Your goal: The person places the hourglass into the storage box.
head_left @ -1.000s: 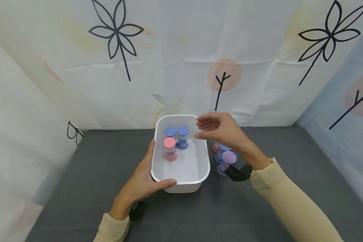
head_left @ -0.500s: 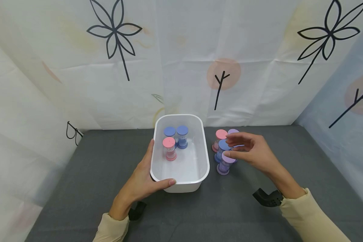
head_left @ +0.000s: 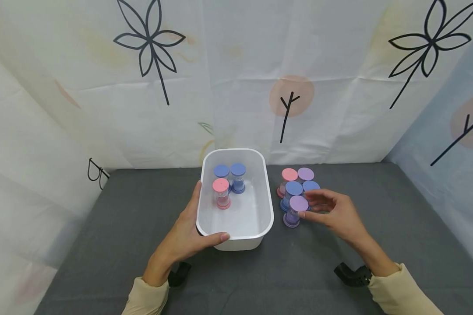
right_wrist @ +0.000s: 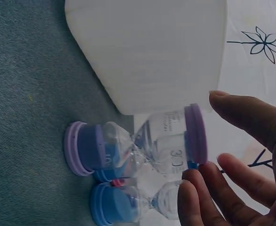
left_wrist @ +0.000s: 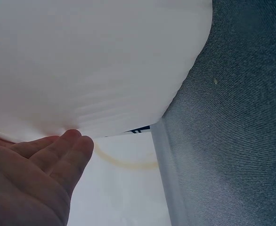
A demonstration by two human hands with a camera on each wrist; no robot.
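Note:
My left hand (head_left: 183,229) rests against the near left corner of a white plastic tub (head_left: 269,210). Its thumb lies along the front rim, and in the left wrist view its straight fingers (left_wrist: 69,155) touch the outer wall. Inside the tub stand a pink-capped sand timer (head_left: 221,187) and two blue-capped ones (head_left: 238,169). My right hand (head_left: 335,212) is at a purple-capped sand timer (head_left: 298,204) on the table. In the right wrist view its thumb (right_wrist: 244,110) and fingertips lie on either side of the purple cap, with a gap at the thumb.
Close behind the purple timer stand a blue-capped timer (head_left: 293,189), another blue one (head_left: 311,186), a pink one (head_left: 289,175) and a second purple one (head_left: 305,174). A dark grey cloth (head_left: 142,197) covers the table. Patterned white fabric (head_left: 240,109) hangs behind it.
My right hand has moved from above the tub's right rim, right and down, to the purple timer, uncovering the timers behind it. My left hand and the tub stay in place.

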